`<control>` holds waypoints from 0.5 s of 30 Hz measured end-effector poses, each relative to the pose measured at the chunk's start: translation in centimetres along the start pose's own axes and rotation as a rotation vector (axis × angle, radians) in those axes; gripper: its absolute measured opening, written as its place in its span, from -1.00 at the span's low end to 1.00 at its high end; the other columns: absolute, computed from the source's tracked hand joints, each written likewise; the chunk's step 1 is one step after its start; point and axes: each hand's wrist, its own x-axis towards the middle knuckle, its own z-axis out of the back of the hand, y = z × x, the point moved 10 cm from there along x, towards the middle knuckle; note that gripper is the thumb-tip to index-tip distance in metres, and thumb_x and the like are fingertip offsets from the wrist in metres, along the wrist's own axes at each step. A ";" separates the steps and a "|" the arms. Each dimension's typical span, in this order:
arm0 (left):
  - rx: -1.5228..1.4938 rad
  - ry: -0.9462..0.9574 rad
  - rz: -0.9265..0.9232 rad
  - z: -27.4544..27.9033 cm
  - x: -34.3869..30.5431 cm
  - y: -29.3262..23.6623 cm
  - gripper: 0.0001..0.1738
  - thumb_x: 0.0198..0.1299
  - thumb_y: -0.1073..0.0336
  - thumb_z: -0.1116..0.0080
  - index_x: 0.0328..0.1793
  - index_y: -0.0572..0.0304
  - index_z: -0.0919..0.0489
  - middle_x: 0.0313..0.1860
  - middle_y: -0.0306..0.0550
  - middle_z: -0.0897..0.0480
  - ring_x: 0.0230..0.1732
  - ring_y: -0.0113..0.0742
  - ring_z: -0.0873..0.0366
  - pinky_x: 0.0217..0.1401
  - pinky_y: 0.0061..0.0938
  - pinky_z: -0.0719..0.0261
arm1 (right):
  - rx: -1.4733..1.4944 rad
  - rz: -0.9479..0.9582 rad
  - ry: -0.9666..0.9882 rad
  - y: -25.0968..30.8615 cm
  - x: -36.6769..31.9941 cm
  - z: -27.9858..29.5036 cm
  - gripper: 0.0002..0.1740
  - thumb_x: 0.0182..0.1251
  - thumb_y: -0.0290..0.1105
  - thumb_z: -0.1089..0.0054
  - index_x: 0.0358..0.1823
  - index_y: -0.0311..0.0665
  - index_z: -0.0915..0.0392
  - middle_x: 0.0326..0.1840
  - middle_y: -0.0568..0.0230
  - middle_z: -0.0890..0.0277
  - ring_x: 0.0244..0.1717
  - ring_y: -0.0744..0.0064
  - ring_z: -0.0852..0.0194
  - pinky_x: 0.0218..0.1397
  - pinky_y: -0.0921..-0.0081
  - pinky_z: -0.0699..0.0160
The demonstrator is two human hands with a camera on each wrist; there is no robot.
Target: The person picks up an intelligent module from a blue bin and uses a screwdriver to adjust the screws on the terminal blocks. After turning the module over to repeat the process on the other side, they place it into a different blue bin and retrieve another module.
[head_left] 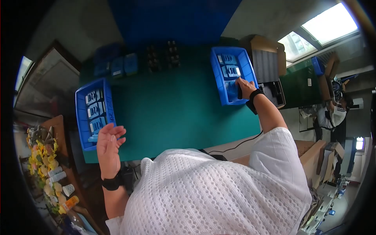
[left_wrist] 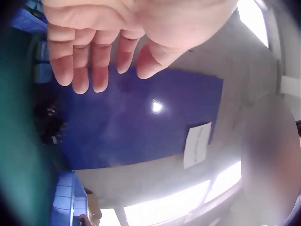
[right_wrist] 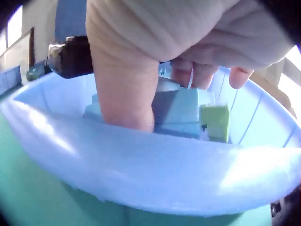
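Dark object (head_left: 239, 92): in the right grip (head_left: 247, 89), over the near end of the right bin (head_left: 217, 76); its type cannot be told.
Right grip: clenched on the dark object, with the thumb reaching inside the bin's rim.
Right-bin boxes (head_left: 230, 71): light blue, in a row, the nearest partly hidden beneath the right grip.
Left grip (head_left: 109, 150): released, fingers loosely bent, beside the near end of the left bin (head_left: 81, 113).
Left-bin boxes (head_left: 95, 110): a similar row, along the surface's left edge.
Extent of filling: both bins hold boxes; whether either row is complete cannot be told.
Outside the bins: blue packs (head_left: 131, 64) and dark items (head_left: 172, 56) stand towards the far edge of the green surface (head_left: 172, 109).
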 end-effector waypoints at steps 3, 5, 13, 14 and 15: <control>0.016 -0.082 0.074 1.3 -1.0 1.6 -0.64 0.27 0.32 0.08 0.18 0.23 -0.29 0.01 -0.03 -0.49 0.00 -0.34 -0.45 0.00 -0.50 -0.41 | -0.043 0.066 -0.040 0.3 1.3 0.0 -0.55 -0.06 -0.52 -0.20 -0.13 -0.07 -0.25 -0.16 0.24 -0.41 0.06 0.21 -0.38 -0.01 0.26 -0.32; 0.034 -0.102 0.102 1.5 -1.3 2.3 -0.63 0.26 0.33 0.08 0.18 0.24 -0.28 0.00 -0.04 -0.49 -0.01 -0.34 -0.45 0.01 -0.50 -0.39 | -0.054 0.064 -0.069 0.1 1.5 -0.4 -0.72 0.11 -0.60 0.04 -0.16 -0.14 -0.27 -0.18 0.12 -0.40 0.04 0.15 -0.37 0.05 0.38 -0.40; 0.143 0.058 0.032 -1.1 0.5 1.5 -0.60 0.28 0.26 0.06 0.20 0.22 -0.28 -0.01 -0.06 -0.50 -0.03 -0.33 -0.46 -0.03 -0.52 -0.41 | 0.248 -0.150 -0.385 -4.7 0.4 -0.4 -0.48 -0.27 -0.55 -0.34 -0.17 -0.18 -0.35 -0.24 0.01 -0.40 -0.10 0.03 -0.40 -0.03 0.30 -0.39; 0.101 0.082 0.036 -1.2 1.1 1.4 -0.60 0.27 0.25 0.04 0.20 0.20 -0.29 -0.02 -0.06 -0.50 -0.03 -0.34 -0.46 -0.03 -0.52 -0.41 | 0.337 -0.121 -0.510 -4.6 -0.7 0.5 -0.52 -0.21 -0.54 -0.35 -0.19 -0.18 -0.34 -0.23 0.02 -0.41 -0.10 0.07 -0.40 -0.04 0.35 -0.38; 0.080 0.111 0.023 -1.9 1.4 0.9 -0.60 0.27 0.24 0.03 0.19 0.19 -0.29 -0.02 -0.07 -0.50 -0.03 -0.34 -0.47 -0.03 -0.53 -0.41 | 0.447 -0.107 -0.558 -1.8 -2.8 4.1 -0.65 -0.11 -0.65 -0.17 -0.25 -0.23 -0.32 -0.25 0.01 -0.40 -0.08 -0.02 -0.39 -0.05 0.27 -0.38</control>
